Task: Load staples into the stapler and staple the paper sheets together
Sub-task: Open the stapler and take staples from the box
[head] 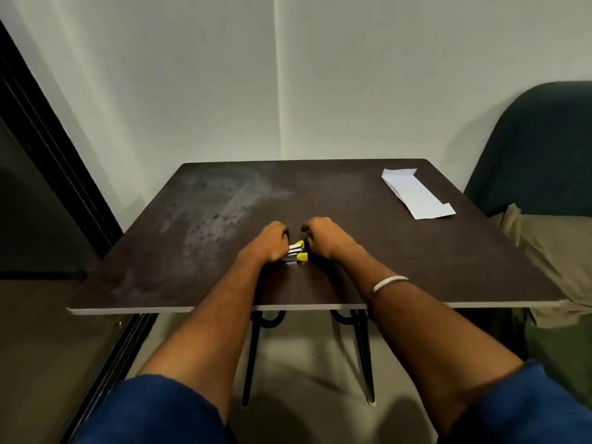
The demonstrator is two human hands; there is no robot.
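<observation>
A small stapler (298,252) with yellow ends and metal parts lies on the dark table (416,267), near its middle front. It appears hinged apart, its two yellow tips spread. My left hand (267,240) grips its left part, fingers curled over it. Just right of it, my right hand (323,235) has its fingers curled by the yellow tip; whether they hold anything is hidden. White paper sheets (416,195), folded and long, lie at the table's far right corner, well away from both hands.
A dark green chair (538,142) with beige cloth (551,251) stands right of the table. A black door frame (48,149) runs along the left. A pale wall rises behind the table. The table's front edge (192,309) crosses my forearms.
</observation>
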